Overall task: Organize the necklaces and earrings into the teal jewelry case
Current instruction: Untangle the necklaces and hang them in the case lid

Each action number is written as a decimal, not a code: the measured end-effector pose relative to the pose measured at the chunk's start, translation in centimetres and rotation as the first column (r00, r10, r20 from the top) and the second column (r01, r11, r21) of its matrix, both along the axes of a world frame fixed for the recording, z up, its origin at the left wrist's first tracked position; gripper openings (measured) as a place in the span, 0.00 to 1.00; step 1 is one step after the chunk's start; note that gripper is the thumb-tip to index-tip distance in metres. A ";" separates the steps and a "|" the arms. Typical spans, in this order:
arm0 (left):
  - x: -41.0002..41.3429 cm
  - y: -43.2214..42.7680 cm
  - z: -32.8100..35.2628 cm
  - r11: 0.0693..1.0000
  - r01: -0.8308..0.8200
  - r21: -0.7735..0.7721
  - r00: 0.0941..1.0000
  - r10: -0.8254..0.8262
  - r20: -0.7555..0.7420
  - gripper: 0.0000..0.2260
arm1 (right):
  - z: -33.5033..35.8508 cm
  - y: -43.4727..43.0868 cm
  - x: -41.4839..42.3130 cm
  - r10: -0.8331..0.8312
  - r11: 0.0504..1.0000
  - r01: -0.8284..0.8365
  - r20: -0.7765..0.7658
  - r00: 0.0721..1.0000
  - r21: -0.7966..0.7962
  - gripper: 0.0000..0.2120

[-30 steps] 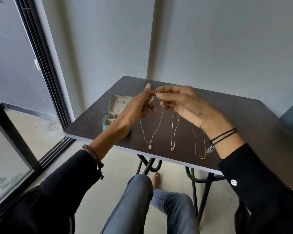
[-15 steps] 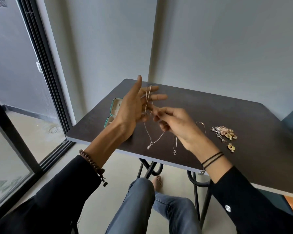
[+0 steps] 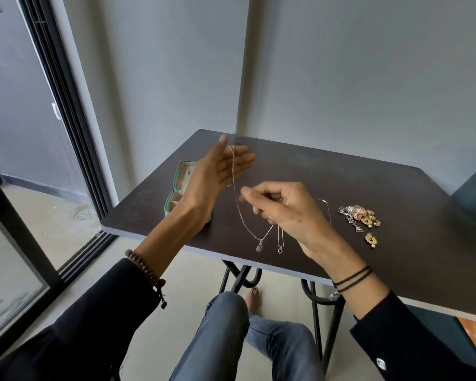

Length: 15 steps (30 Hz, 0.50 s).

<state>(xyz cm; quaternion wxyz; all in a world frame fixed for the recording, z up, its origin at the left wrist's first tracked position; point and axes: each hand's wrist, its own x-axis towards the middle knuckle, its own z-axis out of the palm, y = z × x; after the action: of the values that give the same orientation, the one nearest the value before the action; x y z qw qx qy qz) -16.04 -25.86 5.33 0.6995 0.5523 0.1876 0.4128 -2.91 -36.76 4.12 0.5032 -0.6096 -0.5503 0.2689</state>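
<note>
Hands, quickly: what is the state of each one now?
Left hand: open, necklace draped over it.
Right hand: closed, pinching that necklace.

Soft, flat daylight came in through the glass door [image 3: 25, 174] on the left, leaving the room a little dim and the dark table [image 3: 368, 193] with only a dull sheen and faint shadows. The fingertips [image 3: 245, 192] of the right hand [image 3: 286, 213] were smeared by motion while the thin necklace [image 3: 242, 215] stayed fairly sharp. The wide lens bowed the door's frame toward the edges.
</note>
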 end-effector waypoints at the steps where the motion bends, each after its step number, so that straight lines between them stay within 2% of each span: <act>1: 0.0 0.1 -0.2 1.000 -0.005 0.025 0.999 0.006 -0.032 0.24 | 0.4 -0.2 0.0 0.014 0.999 -0.013 -0.024 1.000 0.033 0.12; 5: 0.3 0.1 -0.9 0.994 0.000 0.106 0.989 0.016 -0.145 0.25 | 1.9 -0.3 0.3 0.072 0.993 -0.056 -0.153 0.986 0.105 0.11; 9: 0.5 -0.3 -1.1 0.984 0.097 0.149 0.976 -0.065 -0.207 0.29 | 2.7 0.4 0.8 0.076 0.990 -0.043 -0.265 0.961 0.131 0.10; 12: 0.5 -1.0 -0.8 0.978 0.156 0.140 0.973 -0.128 -0.193 0.33 | 2.8 1.0 1.2 0.027 0.988 0.022 -0.315 0.949 0.152 0.09; 15: 0.5 -1.8 -0.6 0.978 0.197 0.068 0.974 -0.187 -0.131 0.33 | 2.0 1.5 1.3 -0.022 0.987 0.077 -0.364 0.931 0.139 0.10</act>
<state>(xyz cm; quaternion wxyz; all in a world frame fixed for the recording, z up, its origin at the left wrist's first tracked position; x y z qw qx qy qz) -15.58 -27.64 4.70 0.7003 0.6201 0.1598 0.3154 -1.62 -35.25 6.08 0.6471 -0.5236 -0.4516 0.3212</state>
